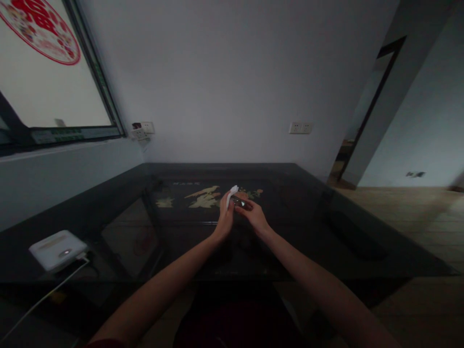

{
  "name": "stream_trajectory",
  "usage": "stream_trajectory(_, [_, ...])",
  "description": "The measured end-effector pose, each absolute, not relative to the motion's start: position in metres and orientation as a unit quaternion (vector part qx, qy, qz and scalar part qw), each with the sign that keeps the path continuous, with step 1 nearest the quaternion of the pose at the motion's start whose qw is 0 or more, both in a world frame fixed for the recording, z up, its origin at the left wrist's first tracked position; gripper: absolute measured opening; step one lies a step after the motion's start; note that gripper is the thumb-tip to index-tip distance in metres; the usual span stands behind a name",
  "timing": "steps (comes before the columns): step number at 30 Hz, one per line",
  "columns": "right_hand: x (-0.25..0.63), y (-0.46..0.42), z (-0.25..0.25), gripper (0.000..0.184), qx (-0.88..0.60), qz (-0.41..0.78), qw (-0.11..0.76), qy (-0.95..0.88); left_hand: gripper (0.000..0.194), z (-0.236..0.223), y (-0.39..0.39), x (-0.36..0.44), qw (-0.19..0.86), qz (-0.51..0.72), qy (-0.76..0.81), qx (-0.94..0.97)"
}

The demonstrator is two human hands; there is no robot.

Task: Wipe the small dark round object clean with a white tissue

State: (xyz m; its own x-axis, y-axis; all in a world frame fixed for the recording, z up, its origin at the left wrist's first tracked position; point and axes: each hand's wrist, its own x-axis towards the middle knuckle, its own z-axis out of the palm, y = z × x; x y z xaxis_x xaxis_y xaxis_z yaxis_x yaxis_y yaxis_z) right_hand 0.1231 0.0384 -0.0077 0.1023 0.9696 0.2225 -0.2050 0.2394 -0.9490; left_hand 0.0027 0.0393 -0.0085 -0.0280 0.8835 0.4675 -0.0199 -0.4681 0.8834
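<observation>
On the far left, a white box [58, 250] is sitting near the front edge of the dark, glossy counter [290, 253], with a pale cable [45, 298] running from it over that edge. Behind, a window [61, 96] is letting in light, and a red round decoration [45, 31] is showing on its pane. Further right, a bird-and-flower design [206, 197] is lying across the counter's far half.

Near the middle, the left hand [224, 222] is reaching forward, its fingers closing lightly around a crumpled white tissue [232, 192] that is poking up above them. Just beside it, a small shiny item [241, 203] is bridging the two hands above the counter; its exact kind is too dim to tell. The right hand [256, 216] is pinching that item, fingers nearly closed on its right end.

The step in hand seems to be handling the item between both hands, with the tissue close against it. The next move would be calling for a steady right pinch and light left pressure, keeping the tissue from slipping.

Farther right, a long dark object [355, 235] is resting on the counter, and wall sockets [300, 128] are showing behind.
</observation>
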Motion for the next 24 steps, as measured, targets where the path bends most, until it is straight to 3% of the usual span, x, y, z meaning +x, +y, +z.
stream_trajectory(4, [0.121,0.041,-0.010,0.058,-0.392,0.432,0.630,-0.513,0.047,-0.013,0.042,0.002,0.175,0.587,0.350,0.709])
stream_trajectory(8, [0.120,0.040,-0.012,0.060,-0.402,0.381,0.622,-0.554,0.042,-0.010,0.043,0.001,0.142,0.574,0.352,0.726])
stream_trajectory(11, [0.122,0.039,-0.013,0.065,-0.408,0.370,0.614,-0.565,0.039,-0.004,0.044,-0.001,0.219,0.604,0.353,0.680])
stream_trajectory(19, [0.120,0.039,-0.013,0.065,-0.417,0.438,0.599,-0.526,0.034,0.008,0.055,-0.010,0.579,0.604,0.398,0.375])
stream_trajectory(24, [0.122,0.037,-0.009,0.055,-0.406,0.465,0.613,-0.493,0.028,0.007,0.052,-0.001,0.640,0.632,0.338,0.277])
